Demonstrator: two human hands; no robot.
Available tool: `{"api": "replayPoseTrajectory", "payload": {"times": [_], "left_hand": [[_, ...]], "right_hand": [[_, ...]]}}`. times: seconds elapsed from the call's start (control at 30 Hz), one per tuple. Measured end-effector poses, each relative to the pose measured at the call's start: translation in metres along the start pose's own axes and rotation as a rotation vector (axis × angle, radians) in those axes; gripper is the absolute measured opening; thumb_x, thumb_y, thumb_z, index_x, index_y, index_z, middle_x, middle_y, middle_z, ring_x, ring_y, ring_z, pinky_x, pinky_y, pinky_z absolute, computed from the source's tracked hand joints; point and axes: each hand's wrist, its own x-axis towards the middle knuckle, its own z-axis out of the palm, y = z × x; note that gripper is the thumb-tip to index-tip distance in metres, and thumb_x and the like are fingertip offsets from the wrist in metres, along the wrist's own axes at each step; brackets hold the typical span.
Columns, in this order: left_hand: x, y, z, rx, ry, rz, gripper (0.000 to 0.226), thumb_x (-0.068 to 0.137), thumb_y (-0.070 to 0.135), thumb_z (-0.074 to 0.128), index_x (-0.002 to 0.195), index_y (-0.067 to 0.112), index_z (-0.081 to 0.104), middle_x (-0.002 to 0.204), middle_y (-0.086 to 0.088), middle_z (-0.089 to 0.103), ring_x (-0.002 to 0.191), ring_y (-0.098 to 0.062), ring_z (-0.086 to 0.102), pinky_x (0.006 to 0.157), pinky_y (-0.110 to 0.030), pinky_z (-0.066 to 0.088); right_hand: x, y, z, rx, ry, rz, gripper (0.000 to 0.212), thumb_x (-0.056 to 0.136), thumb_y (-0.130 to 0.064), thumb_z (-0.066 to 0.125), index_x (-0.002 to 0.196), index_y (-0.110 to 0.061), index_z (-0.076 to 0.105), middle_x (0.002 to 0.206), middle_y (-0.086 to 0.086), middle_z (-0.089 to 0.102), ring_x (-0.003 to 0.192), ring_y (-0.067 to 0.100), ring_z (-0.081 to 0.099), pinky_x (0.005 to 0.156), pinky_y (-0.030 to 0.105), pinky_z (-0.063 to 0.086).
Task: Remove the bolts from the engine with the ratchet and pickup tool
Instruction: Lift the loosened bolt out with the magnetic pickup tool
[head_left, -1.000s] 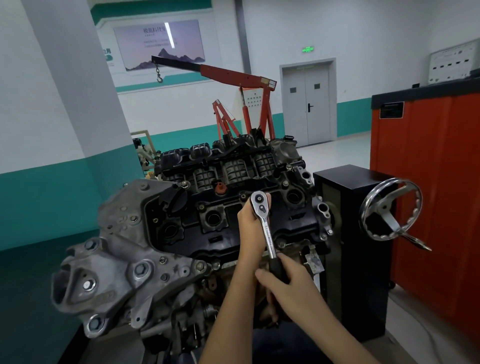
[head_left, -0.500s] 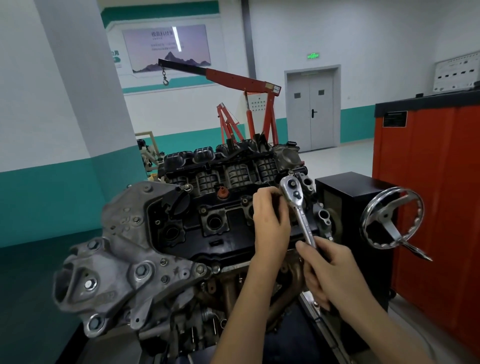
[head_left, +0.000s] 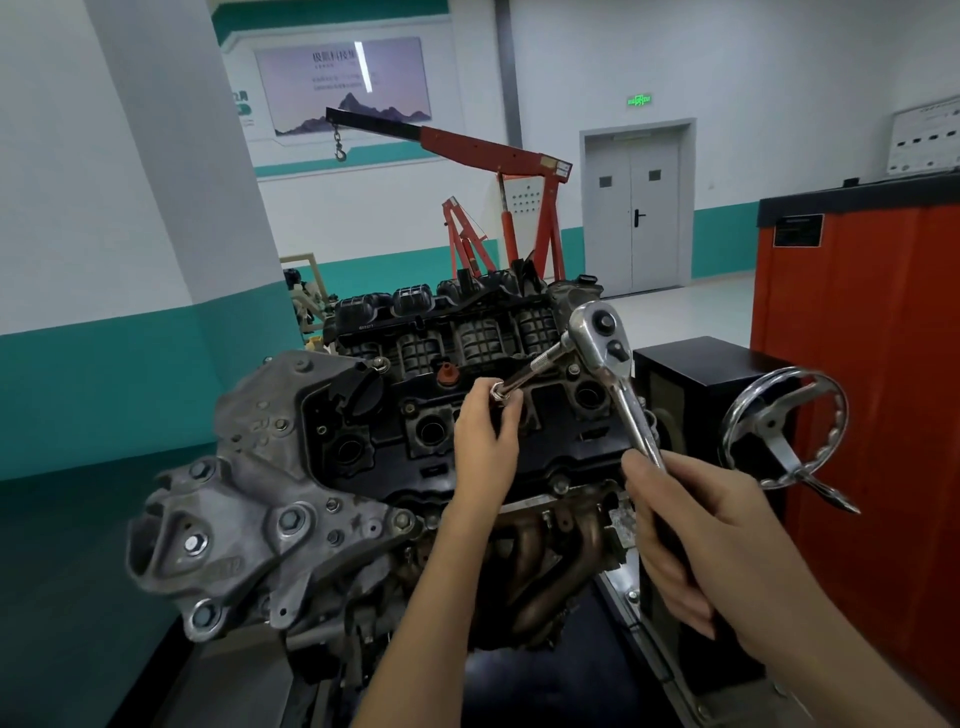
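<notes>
The engine (head_left: 363, 467) stands on a stand in front of me, its black valve cover facing up. My right hand (head_left: 691, 540) grips the dark handle of a chrome ratchet (head_left: 602, 343), lifted clear above the cover. A long extension with a socket runs from the ratchet head down and left. My left hand (head_left: 483, 441) pinches the socket end (head_left: 500, 393) of that extension over the valve cover. Whether a bolt sits in the socket I cannot tell. No pickup tool is visible.
A chrome handwheel (head_left: 784, 426) sticks out of a black box (head_left: 696, 374) to the right of the engine. An orange cabinet (head_left: 862, 364) stands at far right. A red engine crane (head_left: 498, 171) is behind the engine, and a white pillar (head_left: 171, 156) at left.
My right hand has lifted the ratchet up and to the right, off the valve cover, so the extension now shows. My left hand has shifted from the ratchet head to the socket end.
</notes>
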Motion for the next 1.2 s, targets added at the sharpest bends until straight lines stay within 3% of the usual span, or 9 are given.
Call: {"api": "replayPoseTrajectory", "payload": {"times": [0.23, 0.37, 0.47, 0.57, 0.67, 0.83, 0.93, 1.03, 1.2], "left_hand": [[-0.026, 0.003, -0.089, 0.31, 0.018, 0.229, 0.022, 0.093, 0.024, 0.05, 0.076, 0.01, 0.045, 0.065, 0.001, 0.045, 0.06, -0.016, 0.045, 0.056, -0.031, 0.036], [-0.064, 0.006, -0.151, 0.437, 0.008, 0.213, 0.023, 0.087, 0.028, 0.047, 0.071, 0.012, 0.043, 0.059, 0.009, 0.04, 0.055, -0.01, 0.042, 0.052, -0.033, 0.036], [-0.094, 0.009, -0.202, 0.599, 0.03, 0.193, 0.015, 0.083, 0.027, 0.049, 0.071, 0.021, 0.043, 0.058, 0.016, 0.037, 0.054, -0.002, 0.038, 0.053, -0.023, 0.033], [-0.131, 0.013, -0.257, 0.793, 0.016, 0.153, 0.022, 0.081, 0.021, 0.057, 0.073, 0.028, 0.037, 0.06, 0.015, 0.037, 0.056, -0.005, 0.038, 0.051, -0.023, 0.031], [-0.179, 0.013, -0.314, 1.005, -0.096, 0.057, 0.024, 0.086, 0.038, 0.05, 0.074, 0.031, 0.03, 0.058, 0.011, 0.046, 0.061, -0.011, 0.046, 0.05, -0.021, 0.027], [-0.249, 0.018, -0.404, 1.191, -0.042, -0.294, 0.049, 0.09, 0.066, 0.029, 0.097, 0.023, 0.053, 0.081, 0.016, 0.058, 0.075, -0.005, 0.057, 0.065, -0.028, 0.043], [-0.281, 0.016, -0.451, 1.245, 0.001, -0.408, 0.038, 0.097, 0.056, 0.037, 0.098, 0.022, 0.054, 0.081, 0.018, 0.052, 0.079, -0.009, 0.057, 0.066, -0.025, 0.038], [-0.306, 0.014, -0.49, 1.332, -0.029, -0.452, 0.072, 0.087, 0.074, 0.013, 0.089, 0.019, 0.059, 0.078, 0.013, 0.056, 0.075, -0.01, 0.054, 0.069, -0.023, 0.035], [-0.328, 0.004, -0.541, 1.628, -0.022, -0.259, 0.069, 0.099, 0.057, 0.006, 0.066, 0.025, 0.056, 0.06, 0.018, 0.054, 0.071, -0.006, 0.038, 0.052, -0.021, 0.037]], "right_hand": [[-0.03, -0.006, 0.019, 0.209, -0.165, 0.199, 0.062, 0.073, -0.063, 0.061, 0.061, -0.005, 0.041, 0.041, 0.011, 0.031, 0.027, 0.013, 0.022, 0.035, 0.015, 0.024], [-0.05, 0.008, 0.049, 0.136, -0.061, 0.188, 0.058, 0.068, -0.051, 0.06, 0.059, 0.003, 0.042, 0.04, 0.006, 0.034, 0.031, 0.014, 0.03, 0.034, 0.015, 0.029], [-0.05, 0.015, 0.074, 0.275, -0.199, 0.403, 0.047, 0.073, -0.04, 0.059, 0.056, -0.003, 0.036, 0.044, 0.008, 0.026, 0.029, 0.016, 0.026, 0.031, 0.021, 0.025], [-0.041, 0.026, 0.111, 0.449, -0.343, 0.597, 0.042, 0.073, -0.035, 0.055, 0.052, -0.005, 0.034, 0.046, 0.002, 0.021, 0.03, 0.012, 0.022, 0.029, 0.018, 0.019], [-0.035, 0.043, 0.152, 0.492, -0.544, 0.732, 0.047, 0.079, -0.033, 0.05, 0.044, -0.006, 0.035, 0.041, 0.0, 0.021, 0.027, 0.012, 0.023, 0.028, 0.017, 0.016], [-0.041, 0.058, 0.244, 0.457, -0.839, 1.008, 0.05, 0.082, -0.044, 0.049, 0.049, -0.008, 0.037, 0.037, 0.005, 0.027, 0.024, 0.012, 0.026, 0.031, 0.012, 0.023], [-0.051, 0.073, 0.31, 0.227, -0.871, 0.921, 0.047, 0.092, -0.042, 0.051, 0.058, -0.01, 0.041, 0.043, 0.011, 0.038, 0.029, 0.018, 0.036, 0.034, 0.017, 0.03], [-0.056, 0.079, 0.365, 0.009, -0.902, 0.806, 0.034, 0.097, -0.036, 0.046, 0.081, -0.005, 0.047, 0.053, 0.011, 0.049, 0.034, 0.02, 0.046, 0.037, 0.02, 0.038], [-0.058, 0.084, 0.416, -0.216, -0.978, 0.67, 0.028, 0.096, -0.025, 0.044, 0.09, 0.002, 0.051, 0.054, 0.01, 0.054, 0.033, 0.021, 0.051, 0.035, 0.024, 0.043]]}}
